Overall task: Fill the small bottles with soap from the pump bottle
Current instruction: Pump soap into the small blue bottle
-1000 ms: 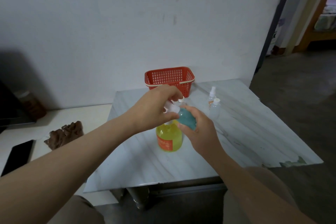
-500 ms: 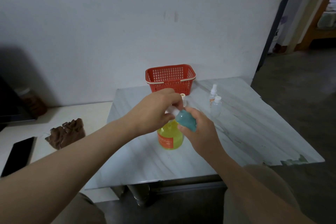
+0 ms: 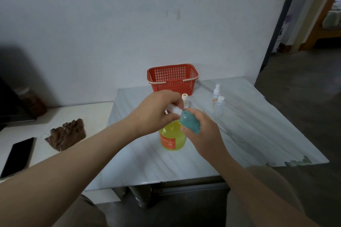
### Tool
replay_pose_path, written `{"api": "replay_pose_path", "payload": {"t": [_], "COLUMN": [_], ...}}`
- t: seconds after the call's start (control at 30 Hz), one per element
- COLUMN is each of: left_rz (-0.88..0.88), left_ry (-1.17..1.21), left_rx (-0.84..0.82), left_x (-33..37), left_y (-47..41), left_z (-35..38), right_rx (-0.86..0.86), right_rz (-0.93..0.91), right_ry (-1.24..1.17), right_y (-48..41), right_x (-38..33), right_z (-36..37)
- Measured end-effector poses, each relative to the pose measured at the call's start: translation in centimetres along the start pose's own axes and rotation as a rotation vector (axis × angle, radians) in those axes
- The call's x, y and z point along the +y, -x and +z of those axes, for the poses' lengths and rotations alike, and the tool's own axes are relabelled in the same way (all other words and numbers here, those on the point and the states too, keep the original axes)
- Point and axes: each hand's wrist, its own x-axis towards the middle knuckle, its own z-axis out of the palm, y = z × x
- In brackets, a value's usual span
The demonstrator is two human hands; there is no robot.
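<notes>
Soap transfer from pump to small bottle, seen from above the hands. We find the pump bottle (image 3: 172, 139), round and filled with yellow liquid, standing upright near the middle of the marble-patterned table (image 3: 249, 134). The left hand (image 3: 156, 111) closes over the white pump head (image 3: 174, 109), fingers curled round it from above. We read this as the grip needed both to press the plunger and to aim the spout. The right hand (image 3: 205, 135) wraps its fingers round a teal bottle (image 3: 190, 122) and holds it off the table, tilted, with its mouth brought up against the tip of the spout. The tilt turns the opening toward the spout, so that soap would go in rather than run down the side. Whether soap is flowing at this instant we cannot tell, since the fingers hide the joint. Behind the hands a capped bottle (image 3: 185, 100) stands just in front of a red basket (image 3: 172, 79). A spray bottle (image 3: 216, 91) and a clear bottle (image 3: 219, 106) stand together farther right, well apart from the pump. We judge these three to be waiting their turn or already filled; their levels are too faint to read. On the lower surface to the left lie a brown cloth (image 3: 67, 133) and a dark phone (image 3: 17, 155), neither in use. The next press calls for a steady right hand, since a slipped mouth would put soap on the table.
</notes>
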Motion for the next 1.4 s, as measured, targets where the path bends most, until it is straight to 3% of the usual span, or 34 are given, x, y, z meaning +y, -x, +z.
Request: {"api": "replay_pose_path", "payload": {"t": [0.17, 0.33, 0.47, 0.67, 1.03, 1.23, 1.4], "left_rz": [-0.162, -0.275, -0.394, -0.533, -0.564, -0.613, -0.644], "left_ry": [0.136, 0.024, -0.122, -0.143, -0.133, -0.045, -0.033], "left_rx": [0.057, 0.075, -0.038, -0.142, -0.205, -0.118, -0.138], "left_x": [-0.9, -3.5, -7.1, -11.6, -13.6, -14.0, -14.3], "left_y": [0.2, 0.5, 1.4, 3.5, 2.9, 2.9, 2.9], "left_z": [-0.3, 0.1, 3.1, 7.6, 9.6, 9.0, 9.1], "right_rx": [0.020, 0.055, 0.063, 0.038, 0.038, 0.031, 0.024], "right_rz": [0.014, 0.078, 0.113, 0.134, 0.162, 0.161, 0.160], "right_ry": [0.022, -0.021, -0.041, -0.025, -0.050, -0.057, -0.071], "right_y": [0.0, 0.3, 0.4, 0.2, -0.5, -0.5, -0.4], "right_x": [0.9, 0.9, 1.2, 1.8, 2.8, 2.7, 2.3], "right_z": [0.0, -0.4, -0.6, -0.7, 0.1, 0.2, -0.1]}}
